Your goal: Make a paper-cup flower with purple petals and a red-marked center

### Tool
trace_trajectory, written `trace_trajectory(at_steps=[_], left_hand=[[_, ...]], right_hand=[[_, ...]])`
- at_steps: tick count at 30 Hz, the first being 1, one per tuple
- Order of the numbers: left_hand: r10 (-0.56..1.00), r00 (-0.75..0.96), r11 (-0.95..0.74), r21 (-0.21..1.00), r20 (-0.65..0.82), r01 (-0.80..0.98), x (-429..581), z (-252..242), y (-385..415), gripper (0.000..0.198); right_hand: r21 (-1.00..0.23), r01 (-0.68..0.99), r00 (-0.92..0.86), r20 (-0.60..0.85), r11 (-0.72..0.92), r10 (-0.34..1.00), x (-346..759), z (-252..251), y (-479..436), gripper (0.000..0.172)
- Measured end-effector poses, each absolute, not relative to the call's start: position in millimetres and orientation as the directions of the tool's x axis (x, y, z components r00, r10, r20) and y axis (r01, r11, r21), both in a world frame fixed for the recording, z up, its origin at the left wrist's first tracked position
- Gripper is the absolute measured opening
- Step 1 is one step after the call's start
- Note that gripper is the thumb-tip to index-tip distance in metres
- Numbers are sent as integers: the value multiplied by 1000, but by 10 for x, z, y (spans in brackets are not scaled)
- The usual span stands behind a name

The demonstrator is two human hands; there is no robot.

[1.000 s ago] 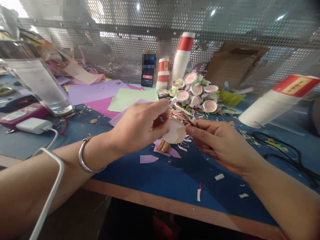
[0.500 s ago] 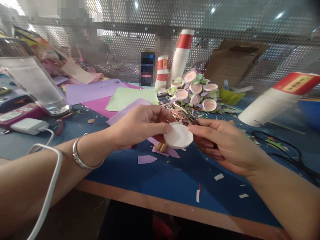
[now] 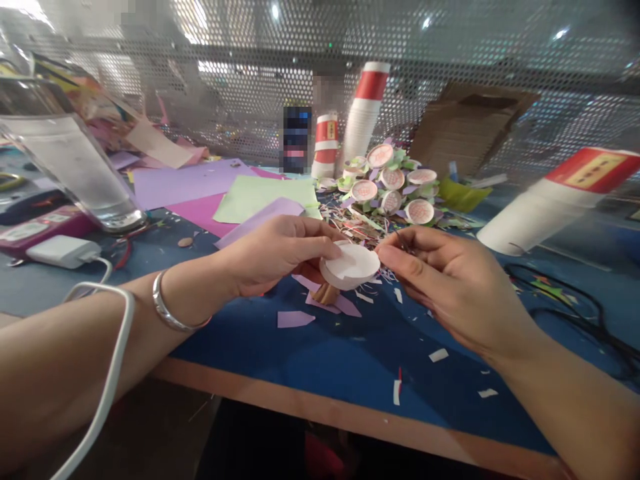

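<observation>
Between thumb and fingers, my left hand [image 3: 295, 250] grips a white paper cup bottom [image 3: 350, 265], a shallow round disc with a low, unevenly cut rim. Its inside faces up, tilted a little towards me. My right hand [image 3: 430, 273] is closed, with thumb and forefinger at the disc's right edge. A dark bit of the scissors [image 3: 404, 245] shows among its fingers; the rest is hidden by the hand. Under the disc lie small purple paper pieces [image 3: 296, 319] and a brown folded piece [image 3: 325, 294].
Cut cup bottoms [image 3: 393, 179] with green and purple paper are heaped behind my hands. Stacked paper cups [image 3: 367, 107] stand behind them; another cup stack [image 3: 545, 200] leans at right. A water glass [image 3: 95, 173], coloured sheets [image 3: 265, 200], a white cable [image 3: 113, 373] and scraps lie around.
The disc has shifted slightly left and tipped, showing more of its front rim. My right hand has turned, and the scissor blades seen before are now hidden.
</observation>
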State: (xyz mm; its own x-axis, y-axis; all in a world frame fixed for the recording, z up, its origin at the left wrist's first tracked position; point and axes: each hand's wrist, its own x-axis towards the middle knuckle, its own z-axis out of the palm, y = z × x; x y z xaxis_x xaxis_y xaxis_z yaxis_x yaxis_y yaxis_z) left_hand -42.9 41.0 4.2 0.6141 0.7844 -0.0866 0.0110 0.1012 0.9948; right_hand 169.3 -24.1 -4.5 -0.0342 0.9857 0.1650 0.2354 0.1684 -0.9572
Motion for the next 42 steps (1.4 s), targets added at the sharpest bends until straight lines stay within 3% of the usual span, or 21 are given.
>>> trace_trajectory(at_steps=[5, 20, 24, 30, 34, 39, 42], left_hand=[[769, 634, 96, 995, -78, 6, -434, 21, 426, 14], [757, 618, 274, 962, -211, -7, -426, 80, 331, 13], [703, 699, 222, 974, -129, -43, -438, 66, 324, 16], [753, 656, -15, 998, 53, -64, -435, 13, 312, 34], [718, 688, -60, 994, 107, -92, -426, -3, 299, 36], [822, 547, -92, 984, 160, -150, -431, 30, 348, 22], [865, 432, -169, 958, 256, -230, -454, 66, 382, 24]], right_hand=[[-925, 314, -66, 205, 216, 976, 1677, -32, -255, 20], [-974, 160, -101, 142, 157, 985, 1678, -71, -216, 20], [-979, 146, -91, 133, 146, 987, 1672, -77, -206, 20], [-985, 111, -45, 124, 129, 991, 1657, -65, -216, 26], [-989, 103, 6, 107, 106, 994, 1653, -63, -208, 30], [-986, 139, 127, 113, 95, 985, 1695, -72, -169, 33], [-974, 203, 154, 133, 101, 979, 1728, -87, -133, 33]])
